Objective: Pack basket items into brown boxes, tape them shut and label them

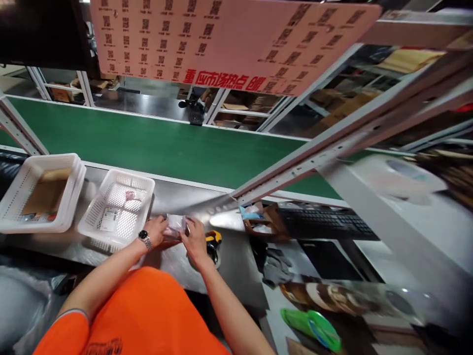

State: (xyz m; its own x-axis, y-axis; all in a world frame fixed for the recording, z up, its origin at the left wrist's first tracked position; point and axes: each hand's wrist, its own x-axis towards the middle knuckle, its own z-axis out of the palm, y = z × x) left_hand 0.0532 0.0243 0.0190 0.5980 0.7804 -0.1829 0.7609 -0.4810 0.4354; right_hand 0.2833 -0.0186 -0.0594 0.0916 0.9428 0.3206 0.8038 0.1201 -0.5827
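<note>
Pkt [175,223] pinched btwn my L hand [156,230] & R hand [195,241]; basket [127,220] w/ labelled bag [109,218], stacked baskets [74,186] w/ cardboard [48,191]

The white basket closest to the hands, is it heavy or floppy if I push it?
Probably light for its size: the basket is full of holes and holds only small things. Likely stiff, since its sides hold their shape. Its broad base should make tipping unlikely.

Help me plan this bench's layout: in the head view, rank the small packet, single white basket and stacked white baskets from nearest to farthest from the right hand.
From the right hand:
1. Small packet: at its fingertips.
2. Single white basket: left, past the left hand.
3. Stacked white baskets: farther left, near the picture's left edge.
</note>
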